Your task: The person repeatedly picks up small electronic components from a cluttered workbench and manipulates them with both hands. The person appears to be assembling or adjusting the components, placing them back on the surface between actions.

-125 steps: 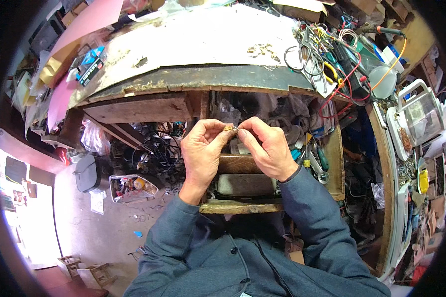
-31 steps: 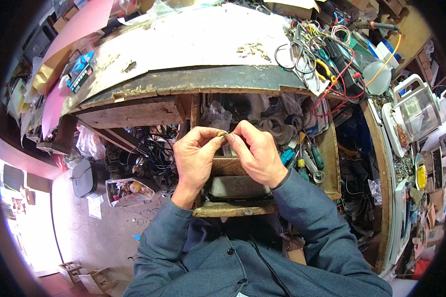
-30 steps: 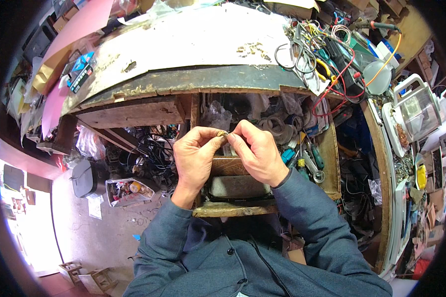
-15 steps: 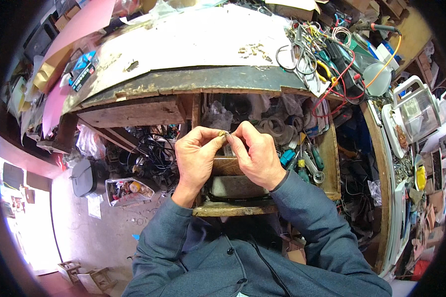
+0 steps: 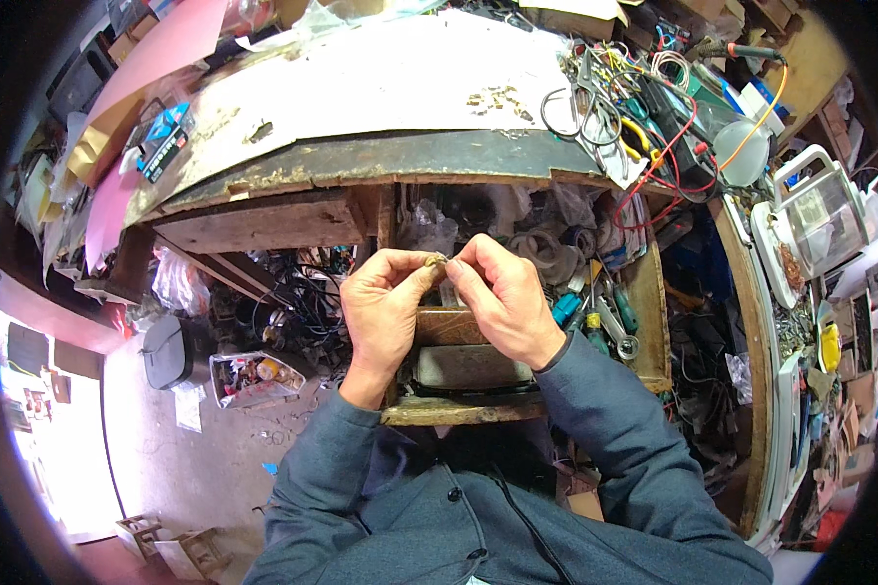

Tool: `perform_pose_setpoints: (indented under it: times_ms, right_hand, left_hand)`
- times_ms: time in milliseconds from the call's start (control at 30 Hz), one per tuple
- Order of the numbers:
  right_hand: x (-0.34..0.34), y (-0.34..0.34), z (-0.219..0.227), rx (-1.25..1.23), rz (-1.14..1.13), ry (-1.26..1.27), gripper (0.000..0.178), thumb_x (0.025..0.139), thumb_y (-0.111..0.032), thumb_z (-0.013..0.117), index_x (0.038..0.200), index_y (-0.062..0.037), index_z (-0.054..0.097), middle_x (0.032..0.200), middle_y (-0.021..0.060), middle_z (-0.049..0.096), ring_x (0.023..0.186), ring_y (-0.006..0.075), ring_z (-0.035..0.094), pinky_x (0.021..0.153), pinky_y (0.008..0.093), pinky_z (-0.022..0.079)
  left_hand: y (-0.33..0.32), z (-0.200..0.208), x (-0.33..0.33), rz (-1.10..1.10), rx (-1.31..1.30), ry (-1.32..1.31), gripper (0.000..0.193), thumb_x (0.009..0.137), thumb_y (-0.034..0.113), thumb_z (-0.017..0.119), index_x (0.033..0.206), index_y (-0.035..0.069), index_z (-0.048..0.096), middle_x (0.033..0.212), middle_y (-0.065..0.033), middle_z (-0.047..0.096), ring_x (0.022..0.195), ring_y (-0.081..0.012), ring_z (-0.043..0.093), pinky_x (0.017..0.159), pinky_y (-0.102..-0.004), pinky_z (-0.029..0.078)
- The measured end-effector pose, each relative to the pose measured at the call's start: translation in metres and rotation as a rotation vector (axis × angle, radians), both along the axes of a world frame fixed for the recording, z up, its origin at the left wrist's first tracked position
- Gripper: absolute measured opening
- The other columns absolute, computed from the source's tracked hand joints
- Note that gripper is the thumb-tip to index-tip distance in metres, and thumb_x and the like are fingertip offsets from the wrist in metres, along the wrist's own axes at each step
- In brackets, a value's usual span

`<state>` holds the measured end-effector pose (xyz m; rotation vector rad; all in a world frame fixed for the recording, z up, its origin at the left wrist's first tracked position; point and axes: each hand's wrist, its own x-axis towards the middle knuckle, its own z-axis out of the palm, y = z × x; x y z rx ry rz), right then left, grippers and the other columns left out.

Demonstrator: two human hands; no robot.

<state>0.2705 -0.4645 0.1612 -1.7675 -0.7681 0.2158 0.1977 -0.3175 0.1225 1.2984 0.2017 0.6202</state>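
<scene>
Over the open wooden drawer [image 5: 458, 413], my two hands meet fingertip to fingertip. My left hand [image 5: 385, 307] pinches a tiny brass-coloured metal piece [image 5: 437, 259] between thumb and forefinger; its exact kind is too small to make out. Thumb and forefinger of my right hand [image 5: 505, 300] are pressed together at the right side of that piece. Whether they hold a part of their own is hidden. Below the hands lies a grey oblong block [image 5: 473, 368] near the drawer's front.
On the bench, white paper [image 5: 361, 88] carries scattered small brass parts [image 5: 502, 102]. Scissors [image 5: 583, 107], yellow-handled pliers [image 5: 636, 141] and red wires [image 5: 688, 146] crowd its right end. Screwdrivers [image 5: 595, 336] and tape rolls [image 5: 541, 252] fill the drawer's right. A litter bin [image 5: 259, 378] stands lower left.
My right hand's fingertips have shifted slightly at the brass-coloured piece, which shows more now. The left hand keeps its pinch and has barely moved.
</scene>
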Motion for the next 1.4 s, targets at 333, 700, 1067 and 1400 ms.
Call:
perform_pose_setpoints:
  times_ms: [333,700,1067,1400]
  right_hand:
    - [0.002,-0.005,0.007,-0.033,0.040,-0.098,0.015,0.100,-0.011,0.066,0.093,0.0003,0.060,0.067,0.0174,0.059,0.057,0.0252,0.061,0.056,0.0380,0.047]
    - [-0.003,-0.002,0.005,-0.053,-0.040,-0.107,0.016,0.099,-0.011,0.068,0.093,0.0006,0.059,0.071,0.0202,0.063,0.060,0.0286,0.066,0.056,0.0395,0.048]
    - [0.001,0.001,-0.003,-0.012,-0.014,-0.003,0.017,0.100,-0.012,0.068,0.092,0.0012,0.060,0.070,0.0159,0.062,0.061,0.0169,0.059,0.058,0.0358,0.047]
    - [0.007,-0.006,0.003,-0.025,0.066,0.039,0.017,0.099,-0.012,0.069,0.092,0.0006,0.062,0.066,0.0119,0.058,0.059,0.0127,0.053,0.055,0.0339,0.044]
  left_hand:
    - [-0.002,0.001,-0.002,-0.014,0.010,0.004,0.009,0.092,-0.006,0.076,0.100,-0.003,0.075,0.098,-0.0079,0.078,0.088,-0.0109,0.072,0.083,-0.0254,0.059]
    - [-0.003,-0.002,0.001,0.016,0.083,0.023,0.008,0.093,-0.005,0.076,0.100,-0.003,0.076,0.096,-0.0059,0.078,0.086,-0.0090,0.070,0.080,-0.0244,0.058]
    - [-0.001,0.001,-0.001,0.026,0.026,0.009,0.009,0.093,-0.005,0.076,0.102,-0.003,0.074,0.099,-0.0079,0.078,0.089,-0.0111,0.071,0.081,-0.0246,0.058]
    - [0.000,0.000,-0.001,-0.013,0.015,-0.002,0.010,0.092,-0.006,0.076,0.102,-0.003,0.075,0.099,-0.0086,0.078,0.089,-0.0113,0.072,0.083,-0.0256,0.059]
